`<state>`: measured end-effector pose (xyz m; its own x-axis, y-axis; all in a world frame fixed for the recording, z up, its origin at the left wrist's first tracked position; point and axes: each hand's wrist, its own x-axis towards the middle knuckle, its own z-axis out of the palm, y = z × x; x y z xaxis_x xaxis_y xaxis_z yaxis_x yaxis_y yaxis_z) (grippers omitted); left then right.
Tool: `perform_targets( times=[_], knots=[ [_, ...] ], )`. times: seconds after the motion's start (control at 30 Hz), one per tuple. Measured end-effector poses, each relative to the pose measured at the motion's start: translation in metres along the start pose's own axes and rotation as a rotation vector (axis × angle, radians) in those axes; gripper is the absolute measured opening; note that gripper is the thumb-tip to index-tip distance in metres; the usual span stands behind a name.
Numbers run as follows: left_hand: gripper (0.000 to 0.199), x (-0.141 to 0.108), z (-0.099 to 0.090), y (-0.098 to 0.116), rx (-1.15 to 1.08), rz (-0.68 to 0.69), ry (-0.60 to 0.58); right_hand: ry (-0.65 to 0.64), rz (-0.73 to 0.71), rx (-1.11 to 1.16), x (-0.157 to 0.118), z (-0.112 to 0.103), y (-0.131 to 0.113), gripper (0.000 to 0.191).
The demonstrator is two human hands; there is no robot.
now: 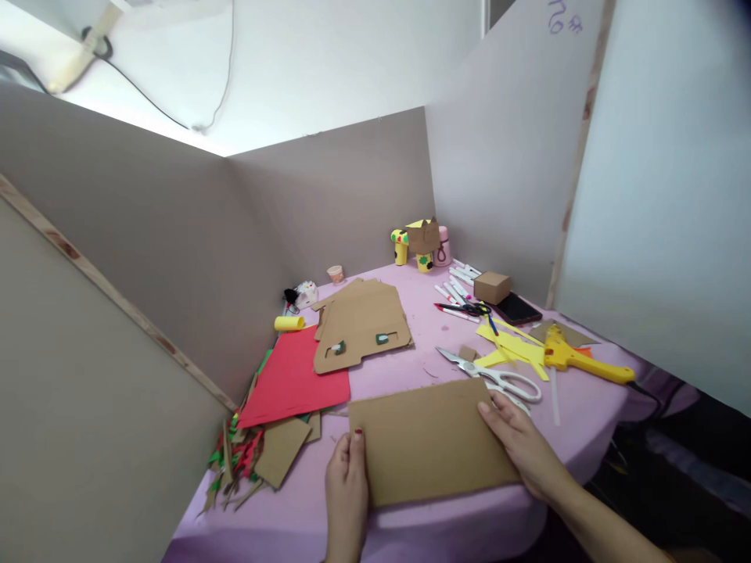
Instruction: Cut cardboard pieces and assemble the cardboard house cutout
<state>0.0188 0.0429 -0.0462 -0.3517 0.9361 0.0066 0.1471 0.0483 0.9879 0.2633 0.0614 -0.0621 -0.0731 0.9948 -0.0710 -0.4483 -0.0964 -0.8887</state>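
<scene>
The left grip (346,481) and right grip (519,438) close on a brown rectangular cardboard sheet (431,446), partly covered white-handled metal scissors (479,371) just beyond the right, a flat red sheet (293,383) beyond the left.

Bright, even light washes the upper wall (328,70) nearly to white, while the grey partition (340,188) beneath looks duller. Shadows on the tabletop (422,313) are soft. The lower right sinks into darkness, wide-angle stretch slants the edges, and fine detail smears slightly.

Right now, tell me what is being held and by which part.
A cardboard sheet, by its opposite side edges: left hand on one, right hand on the other.
</scene>
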Motion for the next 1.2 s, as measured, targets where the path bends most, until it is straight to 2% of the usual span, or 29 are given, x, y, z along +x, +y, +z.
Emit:
perform_targets(
  times=[0.13, 0.27, 0.43, 0.63, 0.77, 0.9, 1.1, 1.2],
  knots=[
    [0.031, -0.002, 0.002, -0.001, 0.058, 0.052, 0.050, 0.046, -0.119, -0.157, -0.001, 0.000, 0.008, 0.043],
    [0.031, -0.004, -0.002, -0.003, 0.041, 0.054, 0.036, 0.084, -0.144, -0.229, -0.003, 0.000, 0.007, 0.040],
    [0.037, -0.004, -0.004, -0.003, -0.019, 0.030, 0.031, 0.052, -0.129, -0.187, -0.004, 0.003, 0.003, 0.037],
    [0.040, -0.005, -0.004, -0.002, -0.070, -0.020, 0.077, 0.068, -0.076, -0.120, -0.004, 0.003, 0.005, 0.039],
    [0.044, -0.006, -0.006, -0.005, -0.102, -0.042, 0.112, 0.016, -0.014, -0.017, -0.005, 0.004, 0.003, 0.039],
    [0.044, -0.007, -0.008, -0.005, -0.123, -0.015, 0.091, 0.016, 0.011, 0.028, -0.006, 0.003, 0.002, 0.039],
    [0.037, -0.008, -0.009, -0.006, -0.139, 0.016, 0.016, 0.149, -0.054, -0.018, -0.005, 0.000, 0.007, 0.034],
    [0.033, -0.009, -0.009, -0.005, -0.179, -0.015, -0.034, 0.167, -0.053, -0.010, -0.006, 0.001, 0.007, 0.035]
  ],
)
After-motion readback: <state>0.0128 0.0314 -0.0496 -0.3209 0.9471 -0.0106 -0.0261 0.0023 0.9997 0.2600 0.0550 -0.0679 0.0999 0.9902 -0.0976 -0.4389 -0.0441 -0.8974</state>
